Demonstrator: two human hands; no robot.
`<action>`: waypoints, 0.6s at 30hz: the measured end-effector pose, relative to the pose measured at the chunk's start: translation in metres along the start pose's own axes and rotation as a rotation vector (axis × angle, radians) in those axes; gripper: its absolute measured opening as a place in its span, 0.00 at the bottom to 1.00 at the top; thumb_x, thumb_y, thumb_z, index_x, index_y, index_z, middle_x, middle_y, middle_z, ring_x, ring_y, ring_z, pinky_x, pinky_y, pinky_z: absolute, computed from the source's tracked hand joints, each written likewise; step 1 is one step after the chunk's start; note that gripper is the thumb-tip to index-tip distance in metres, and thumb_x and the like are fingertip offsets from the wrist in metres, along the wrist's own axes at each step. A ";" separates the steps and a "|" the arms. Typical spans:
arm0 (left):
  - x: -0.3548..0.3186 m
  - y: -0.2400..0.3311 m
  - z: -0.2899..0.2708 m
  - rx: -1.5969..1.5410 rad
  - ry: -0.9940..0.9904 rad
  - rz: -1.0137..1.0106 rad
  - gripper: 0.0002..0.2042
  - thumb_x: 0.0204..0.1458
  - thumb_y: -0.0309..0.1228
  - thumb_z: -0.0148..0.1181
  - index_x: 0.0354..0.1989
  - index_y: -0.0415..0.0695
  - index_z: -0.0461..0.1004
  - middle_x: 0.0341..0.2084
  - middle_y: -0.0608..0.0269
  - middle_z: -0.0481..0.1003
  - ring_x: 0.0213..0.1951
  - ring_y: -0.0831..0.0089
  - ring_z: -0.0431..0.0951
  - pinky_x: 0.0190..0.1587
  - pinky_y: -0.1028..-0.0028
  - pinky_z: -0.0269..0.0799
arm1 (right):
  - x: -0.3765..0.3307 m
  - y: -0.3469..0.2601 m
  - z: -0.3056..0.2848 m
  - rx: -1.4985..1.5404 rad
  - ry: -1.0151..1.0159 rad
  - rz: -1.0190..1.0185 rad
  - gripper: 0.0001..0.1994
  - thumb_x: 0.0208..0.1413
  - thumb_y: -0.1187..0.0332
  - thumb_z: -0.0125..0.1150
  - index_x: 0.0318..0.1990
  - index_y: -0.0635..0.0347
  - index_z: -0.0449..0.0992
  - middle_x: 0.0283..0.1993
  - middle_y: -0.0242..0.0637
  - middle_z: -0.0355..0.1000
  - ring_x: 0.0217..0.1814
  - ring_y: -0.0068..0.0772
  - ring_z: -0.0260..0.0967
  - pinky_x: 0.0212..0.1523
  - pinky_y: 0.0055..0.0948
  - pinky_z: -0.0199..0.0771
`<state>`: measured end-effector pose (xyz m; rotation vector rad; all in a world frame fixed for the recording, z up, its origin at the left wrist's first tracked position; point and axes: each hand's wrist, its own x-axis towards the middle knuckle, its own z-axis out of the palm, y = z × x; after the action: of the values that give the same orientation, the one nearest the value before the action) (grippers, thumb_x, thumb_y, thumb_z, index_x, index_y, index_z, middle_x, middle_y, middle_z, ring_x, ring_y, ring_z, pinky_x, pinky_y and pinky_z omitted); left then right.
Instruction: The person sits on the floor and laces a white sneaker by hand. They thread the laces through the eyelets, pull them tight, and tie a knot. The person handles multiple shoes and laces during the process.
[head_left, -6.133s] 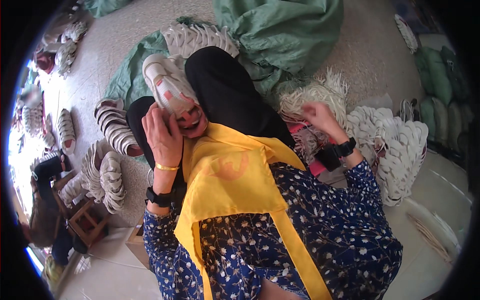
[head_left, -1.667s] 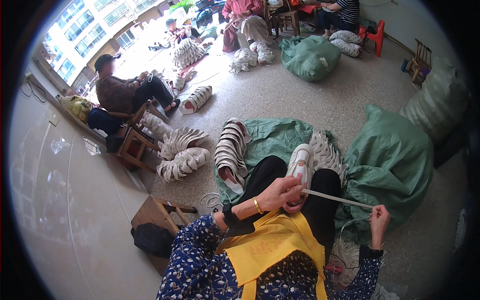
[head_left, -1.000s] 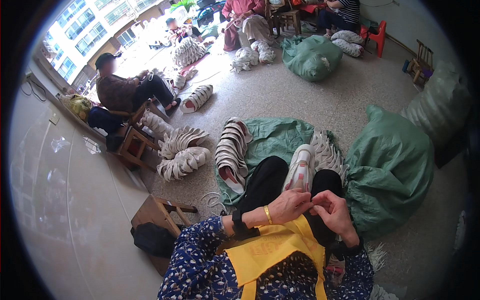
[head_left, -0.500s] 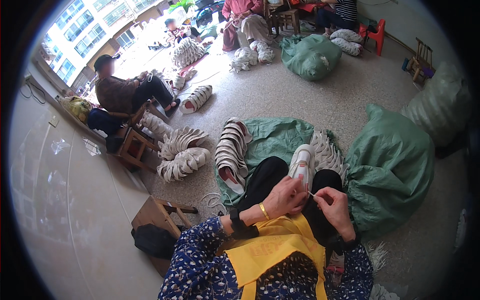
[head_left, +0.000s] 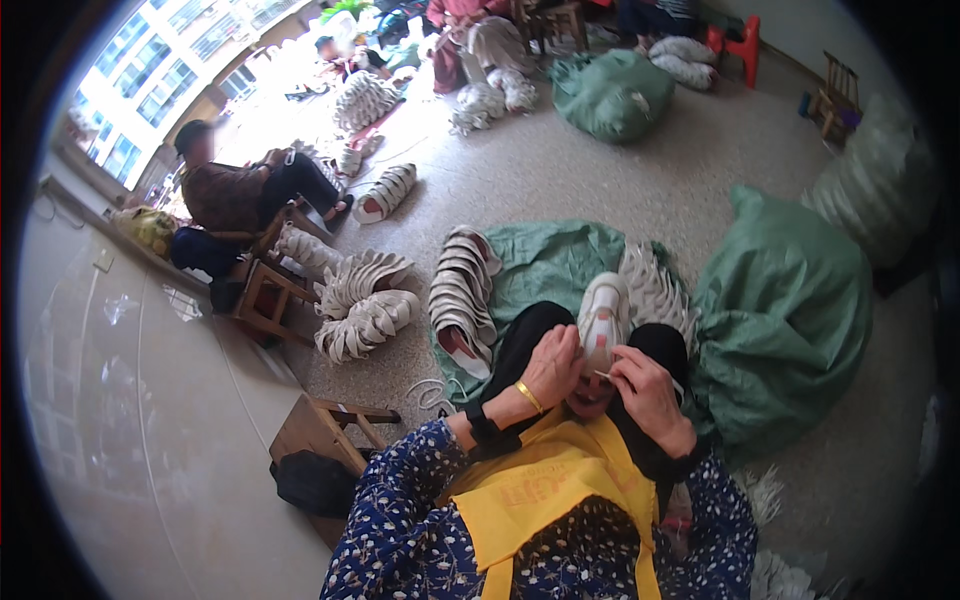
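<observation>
Shoe: we see a white shoe [head_left: 603,322] on the lap.
Left hand [head_left: 553,365]: we see it grip the shoe's side.
Right hand [head_left: 648,385]: pinches a thin strand.
Surroundings: shoe stacks [head_left: 462,295], green sacks [head_left: 785,310], wooden stool [head_left: 322,432] just left.

A shoe-making workroom where people are sitting and working by hand.

Fanned stacks of pale shoe soles [head_left: 368,305] are lying all over the speckled floor [head_left: 640,170], some resting on a spread green sheet [head_left: 545,262], and bulging green sacks [head_left: 790,300] are standing about the room. Another person [head_left: 235,190] is sitting on a low wooden stool [head_left: 262,290] near the bright windows [head_left: 170,70], with more soles piled close by, and others are sitting at the far end among further heaps. A white shoe [head_left: 603,318] is resting on the wearer's lap, above a yellow apron [head_left: 550,490].
</observation>
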<state>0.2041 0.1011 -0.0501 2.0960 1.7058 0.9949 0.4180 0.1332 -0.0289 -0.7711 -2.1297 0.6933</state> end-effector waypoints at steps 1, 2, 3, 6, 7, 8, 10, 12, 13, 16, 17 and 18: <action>0.001 -0.001 0.002 0.006 0.000 0.004 0.11 0.49 0.23 0.61 0.38 0.40 0.65 0.32 0.49 0.68 0.38 0.45 0.72 0.40 0.55 0.69 | -0.002 0.002 0.000 -0.056 -0.064 -0.006 0.04 0.54 0.77 0.63 0.35 0.65 0.75 0.52 0.46 0.75 0.45 0.55 0.74 0.46 0.44 0.76; -0.001 -0.003 0.001 0.002 0.001 0.005 0.11 0.49 0.23 0.60 0.38 0.40 0.65 0.32 0.48 0.68 0.39 0.45 0.72 0.40 0.55 0.69 | -0.003 0.004 0.003 -0.097 -0.075 -0.043 0.04 0.54 0.77 0.62 0.36 0.65 0.74 0.51 0.46 0.75 0.46 0.55 0.74 0.46 0.43 0.75; 0.000 -0.002 0.002 -0.001 -0.011 0.016 0.11 0.49 0.23 0.60 0.38 0.40 0.66 0.32 0.48 0.68 0.39 0.44 0.72 0.41 0.54 0.70 | -0.003 0.004 0.003 -0.077 -0.080 -0.027 0.04 0.53 0.78 0.62 0.35 0.65 0.73 0.50 0.46 0.74 0.46 0.55 0.73 0.45 0.44 0.74; -0.002 0.002 0.000 0.034 0.001 0.012 0.12 0.48 0.22 0.61 0.38 0.41 0.66 0.32 0.48 0.68 0.38 0.44 0.73 0.39 0.53 0.70 | -0.003 0.002 0.004 -0.048 -0.067 -0.042 0.04 0.53 0.78 0.61 0.35 0.65 0.72 0.48 0.46 0.73 0.47 0.54 0.73 0.46 0.45 0.74; -0.005 0.004 -0.003 0.039 -0.016 0.007 0.12 0.48 0.22 0.61 0.38 0.41 0.66 0.32 0.49 0.68 0.37 0.44 0.73 0.38 0.54 0.70 | -0.005 0.000 0.005 -0.040 -0.076 -0.034 0.04 0.54 0.78 0.61 0.36 0.65 0.72 0.49 0.45 0.73 0.47 0.53 0.73 0.47 0.44 0.74; -0.001 0.002 -0.003 0.043 -0.029 0.015 0.12 0.47 0.22 0.62 0.38 0.41 0.66 0.32 0.49 0.68 0.37 0.44 0.73 0.38 0.54 0.70 | -0.005 0.002 0.005 -0.041 -0.076 -0.032 0.04 0.54 0.78 0.61 0.36 0.66 0.72 0.50 0.45 0.73 0.47 0.53 0.73 0.47 0.43 0.74; 0.001 0.002 -0.001 0.051 -0.046 0.012 0.13 0.47 0.22 0.62 0.39 0.42 0.66 0.32 0.50 0.69 0.37 0.45 0.73 0.38 0.54 0.69 | -0.008 0.005 0.004 -0.056 -0.092 -0.019 0.05 0.54 0.78 0.60 0.37 0.66 0.73 0.51 0.45 0.73 0.48 0.52 0.73 0.48 0.42 0.74; -0.001 0.004 -0.001 0.053 -0.056 -0.006 0.13 0.47 0.22 0.62 0.39 0.42 0.66 0.32 0.51 0.69 0.37 0.46 0.73 0.37 0.54 0.69 | -0.011 0.007 0.006 -0.063 -0.104 -0.010 0.05 0.54 0.79 0.61 0.38 0.67 0.73 0.52 0.46 0.73 0.49 0.51 0.74 0.49 0.42 0.75; -0.001 0.003 -0.001 0.055 -0.063 -0.014 0.12 0.47 0.22 0.62 0.39 0.42 0.66 0.32 0.51 0.69 0.37 0.46 0.74 0.38 0.54 0.69 | -0.011 0.007 0.006 -0.067 -0.103 -0.007 0.05 0.54 0.79 0.62 0.38 0.67 0.74 0.52 0.46 0.74 0.50 0.51 0.74 0.49 0.41 0.76; -0.003 0.003 0.000 0.060 -0.068 -0.007 0.12 0.47 0.22 0.62 0.38 0.41 0.66 0.32 0.50 0.68 0.37 0.47 0.73 0.38 0.54 0.69 | -0.012 0.007 0.009 -0.092 -0.103 -0.011 0.06 0.54 0.79 0.63 0.38 0.68 0.74 0.52 0.47 0.74 0.50 0.51 0.75 0.49 0.41 0.77; -0.003 0.003 0.000 0.055 -0.074 -0.004 0.13 0.46 0.21 0.61 0.39 0.40 0.65 0.32 0.50 0.67 0.37 0.47 0.72 0.38 0.54 0.69 | -0.012 0.007 0.009 -0.102 -0.103 -0.016 0.06 0.54 0.79 0.63 0.39 0.68 0.74 0.52 0.47 0.74 0.50 0.51 0.75 0.49 0.41 0.77; -0.004 0.003 0.000 0.050 -0.081 -0.002 0.13 0.46 0.21 0.60 0.39 0.40 0.65 0.32 0.49 0.67 0.37 0.46 0.71 0.39 0.53 0.68 | -0.013 0.007 0.008 -0.100 -0.109 -0.015 0.06 0.54 0.79 0.63 0.39 0.68 0.74 0.52 0.47 0.74 0.50 0.51 0.75 0.49 0.41 0.77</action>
<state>0.2060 0.0964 -0.0496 2.1345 1.7103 0.8633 0.4201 0.1268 -0.0442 -0.7855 -2.2811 0.6369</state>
